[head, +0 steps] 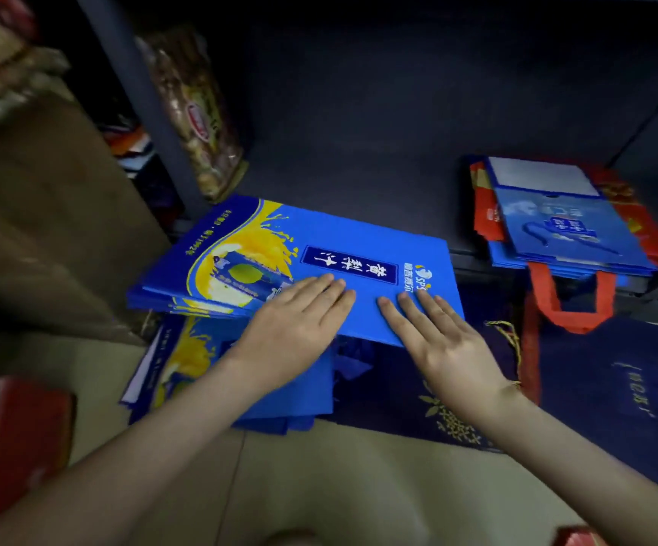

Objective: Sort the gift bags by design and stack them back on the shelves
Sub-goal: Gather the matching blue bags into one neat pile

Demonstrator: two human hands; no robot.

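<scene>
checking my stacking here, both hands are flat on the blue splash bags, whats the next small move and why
Probably slide the blue stack deeper onto the shelf: left hand and right hand lie flat on it, and its near edge overhangs the shelf front.

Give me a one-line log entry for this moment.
stage: blue-yellow bag stack overhanging shelf edge | left hand: flat on stack | right hand: flat on stack edge | shelf right: blue-and-red bag pile | floor: navy bags
</scene>
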